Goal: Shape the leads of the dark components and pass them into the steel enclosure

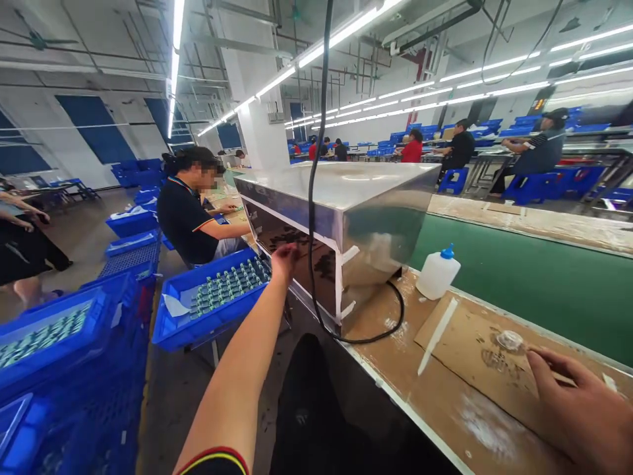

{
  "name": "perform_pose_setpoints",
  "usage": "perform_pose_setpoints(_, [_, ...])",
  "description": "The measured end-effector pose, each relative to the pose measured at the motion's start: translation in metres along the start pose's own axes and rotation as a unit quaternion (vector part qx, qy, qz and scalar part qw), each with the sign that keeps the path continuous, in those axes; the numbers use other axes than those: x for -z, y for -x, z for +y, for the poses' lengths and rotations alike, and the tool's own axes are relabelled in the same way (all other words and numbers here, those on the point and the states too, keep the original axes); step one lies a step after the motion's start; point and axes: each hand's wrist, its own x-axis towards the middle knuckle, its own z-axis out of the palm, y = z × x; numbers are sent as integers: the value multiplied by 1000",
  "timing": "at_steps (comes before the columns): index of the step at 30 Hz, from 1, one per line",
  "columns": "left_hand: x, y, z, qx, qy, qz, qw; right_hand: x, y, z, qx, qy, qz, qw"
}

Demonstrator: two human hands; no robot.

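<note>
My left hand (283, 258) is stretched out to the open side of a steel box (346, 191) on the bench, fingers curled at its dark opening beside a blue tray of small green parts (217, 293); I cannot make out anything in it. My right hand (581, 406) rests on a cardboard sheet (475, 356) at the lower right, fingers pinched on a thin stick whose tip touches a white blob of glue (510, 340).
A white squeeze bottle with a blue cap (438, 272) stands by the box. A black cable (316, 198) hangs down and loops under the box. A green conveyor belt (519, 277) runs behind. A seated person (190, 211) works at left; blue crates (64, 356) stand nearby.
</note>
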Motion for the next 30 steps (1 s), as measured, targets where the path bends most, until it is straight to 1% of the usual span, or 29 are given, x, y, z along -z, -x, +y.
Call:
perform_pose_setpoints(2, [25, 20, 10, -3, 48, 45, 998, 3, -5, 2, -39, 33, -14, 999])
perform_pose_setpoints(3, [37, 35, 17, -14, 68, 65, 995, 4, -7, 1, -49, 38, -17, 998])
perform_pose_setpoints(4, [47, 54, 25, -36, 96, 87, 991, 4, -8, -1, -50, 35, -14, 998])
perform_pose_setpoints(5, [54, 76, 32, -83, 151, 113, 979, 5, -9, -3, -48, 31, -9, 998])
perform_pose_setpoints(6, [59, 100, 38, -124, 176, 128, 968, 4, -9, -5, -46, 29, -6, 999])
perform_pose_setpoints(7, [60, 125, 43, -149, 170, 132, 965, 4, -8, -7, -45, 29, -3, 999])
perform_pose_setpoints(8, [57, 149, 45, -153, 147, 108, 971, 3, -7, -8, -47, 30, 0, 998])
perform_pose_setpoints(9, [50, 171, 45, -140, 116, 56, 982, 3, -7, -9, -48, 32, 0, 998])
perform_pose_setpoints(10, [41, 190, 44, -108, 80, -26, 991, 2, -6, -10, -51, 33, -2, 998])
perform_pose_setpoints(11, [31, 205, 41, -82, 52, -101, 990, 2, -5, -11, -49, 31, -10, 998])
perform_pose_setpoints(12, [19, 216, 38, -58, 31, -171, 983, 2, -4, -11, -43, 26, -17, 999])
perform_pose_setpoints(13, [6, 224, 34, -40, 17, -230, 972, 2, -3, -11, -33, 15, -24, 999])
perform_pose_setpoints(14, [-7, 228, 30, -31, 12, -274, 961, 2, -3, -11, -18, 1, -31, 999])
perform_pose_setpoints(16, [-34, 231, 22, -21, 11, -332, 943, 2, -3, -12, 9, -25, -37, 999])
perform_pose_setpoints(19, [-75, 231, 11, 18, 32, -376, 926, 3, -5, -13, 45, -24, -31, 998])
perform_pose_setpoints(23, [-125, 236, -6, 114, 69, -390, 911, 4, -7, -15, 89, -2, -13, 996])
perform_pose_setpoints(26, [-158, 239, -25, 164, 77, -422, 888, 3, -7, -15, 91, -6, -5, 996])
perform_pose_setpoints(28, [-181, 239, -39, 182, 73, -448, 872, 1, -7, -14, 84, -10, -4, 996])
perform_pose_setpoints(30, [-207, 237, -55, 189, 66, -465, 862, 0, -8, -11, 81, -13, -5, 997])
